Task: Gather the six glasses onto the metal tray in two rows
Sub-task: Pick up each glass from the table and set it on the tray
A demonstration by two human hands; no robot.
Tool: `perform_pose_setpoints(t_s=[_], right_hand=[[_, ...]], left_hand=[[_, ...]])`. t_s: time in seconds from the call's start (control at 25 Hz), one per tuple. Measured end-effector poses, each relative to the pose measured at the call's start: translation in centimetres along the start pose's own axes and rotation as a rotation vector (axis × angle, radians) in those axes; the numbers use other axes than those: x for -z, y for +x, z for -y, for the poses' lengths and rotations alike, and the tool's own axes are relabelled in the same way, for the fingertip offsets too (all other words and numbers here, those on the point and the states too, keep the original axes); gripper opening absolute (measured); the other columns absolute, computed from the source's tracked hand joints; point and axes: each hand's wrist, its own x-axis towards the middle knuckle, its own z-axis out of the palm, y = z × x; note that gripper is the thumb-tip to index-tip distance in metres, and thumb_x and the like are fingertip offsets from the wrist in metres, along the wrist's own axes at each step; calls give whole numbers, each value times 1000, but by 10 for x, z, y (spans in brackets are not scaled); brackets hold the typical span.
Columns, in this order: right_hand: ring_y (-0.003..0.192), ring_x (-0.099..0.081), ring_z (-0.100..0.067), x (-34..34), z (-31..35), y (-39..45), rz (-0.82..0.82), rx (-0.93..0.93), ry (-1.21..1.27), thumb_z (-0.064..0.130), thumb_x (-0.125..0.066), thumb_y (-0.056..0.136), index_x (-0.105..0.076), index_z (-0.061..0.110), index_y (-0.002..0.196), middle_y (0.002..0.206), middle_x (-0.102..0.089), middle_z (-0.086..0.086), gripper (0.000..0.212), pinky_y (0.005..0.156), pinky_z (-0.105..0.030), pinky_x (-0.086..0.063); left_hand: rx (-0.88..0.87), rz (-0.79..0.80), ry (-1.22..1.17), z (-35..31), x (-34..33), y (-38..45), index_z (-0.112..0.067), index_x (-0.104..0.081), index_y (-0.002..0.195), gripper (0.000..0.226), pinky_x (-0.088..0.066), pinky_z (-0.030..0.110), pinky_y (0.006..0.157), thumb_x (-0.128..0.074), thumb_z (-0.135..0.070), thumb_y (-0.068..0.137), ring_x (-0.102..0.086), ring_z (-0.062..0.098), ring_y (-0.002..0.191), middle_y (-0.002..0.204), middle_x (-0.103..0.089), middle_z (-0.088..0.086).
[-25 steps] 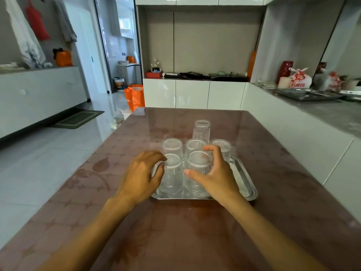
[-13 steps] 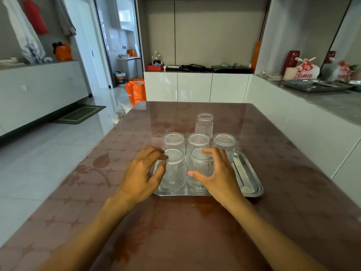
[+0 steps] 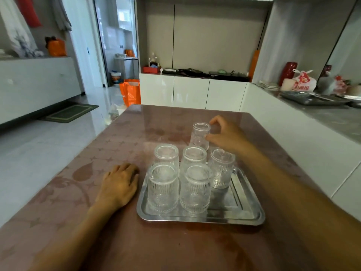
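A metal tray (image 3: 237, 202) lies on the brown table with several clear ribbed glasses on it. Three stand in the back row: left (image 3: 166, 153), middle (image 3: 194, 155), right (image 3: 221, 169). Two stand in the front row: left (image 3: 163, 189) and middle (image 3: 195, 190); the tray's front right corner is bare. One more glass (image 3: 199, 134) stands on the table just beyond the tray. My right hand (image 3: 227, 134) is at that glass's right side, thumb and forefinger curved against it. My left hand (image 3: 119, 181) rests palm down on the table, just left of the tray, holding nothing.
The table (image 3: 136, 241) has its left edge over a tiled floor. A white counter (image 3: 312, 145) runs along the right with a second metal tray (image 3: 312, 98), a bag and a red vase. Orange bags (image 3: 130, 92) stand on the floor beyond the table's far edge.
Both hands let go of the two front glasses. My right hand reached forward to the glass beyond the tray; my left hand dropped onto the table left of the tray.
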Motion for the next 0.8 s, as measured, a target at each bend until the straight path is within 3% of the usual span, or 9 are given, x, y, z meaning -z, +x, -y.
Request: perform_pose_setpoints(t_s=[0.16, 0.28, 0.4, 0.52, 0.68, 0.8], right_hand=[[100, -56, -23, -13, 7, 69, 125, -34, -263, 31, -75, 79, -53, 16, 124, 128, -52, -7, 53, 85, -41, -51], [101, -58, -27, -28, 2, 99, 224, -74, -337, 35, -75, 79, -54, 11, 128, 126, -59, -10, 58, 87, -40, -50], [93, -62, -27, -44, -7, 116, 185, -119, -278, 42, -77, 75, -61, 14, 108, 104, -65, -6, 47, 73, -33, -49], [90, -63, -29, -50, -6, 121, 185, -133, -264, 39, -80, 74, -60, 10, 110, 96, -59, -5, 51, 67, -30, -43], [90, -54, -24, -31, 1, 107, 175, -95, -170, 35, -77, 79, -48, 12, 116, 108, -58, -7, 52, 69, -33, -41], [88, -59, -22, 25, 9, 72, 12, -36, -29, 45, -77, 74, -49, 21, 112, 108, -62, -4, 53, 63, -32, -43]], left_hand=[[4, -53, -38, 5, -1, 2, -22, -63, 112, 35, -43, 44, 92, -35, -35, 97, -55, 26, 105, 123, -62, 1], [-27, -74, -14, 3, -2, 4, -23, -63, 113, 29, -42, 41, 88, -39, -31, 99, -54, 24, 105, 122, -61, 0], [-34, -96, -29, 4, -3, 3, -25, -62, 111, 38, -39, 40, 85, -30, -38, 97, -54, 22, 102, 120, -62, -2], [-45, -90, -25, 3, -2, 3, -26, -62, 110, 42, -36, 38, 82, -27, -41, 94, -53, 21, 101, 118, -61, -3], [-31, -100, -25, 3, -5, 4, -25, -62, 109, 36, -35, 39, 83, -30, -38, 97, -52, 23, 102, 119, -61, -2], [-12, -76, -36, 7, -6, 5, -26, -62, 111, 31, -36, 42, 87, -35, -37, 100, -52, 24, 106, 121, -61, -1]])
